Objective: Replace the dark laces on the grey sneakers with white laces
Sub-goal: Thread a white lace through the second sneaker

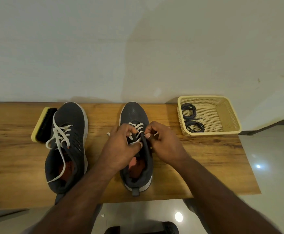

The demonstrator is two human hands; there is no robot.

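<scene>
Two grey sneakers stand on the wooden table, toes pointing away from me. The left sneaker (68,146) carries a white lace (60,137) through its eyelets, with loose ends trailing over its opening. The right sneaker (135,115) has a white lace (137,126) crossing its lower eyelets. My left hand (121,147) pinches that lace at the tongue. My right hand (163,142) pinches the lace end at the shoe's right upper eyelets. My fingers hide the upper lacing. Two coiled dark laces (191,119) lie in the basket.
A cream plastic basket (222,115) sits at the table's (205,157) back right corner. A shoe brush (42,124) with black bristles lies against the left sneaker's toe. The wall runs right behind the table. Tiled floor shows to the right and in front.
</scene>
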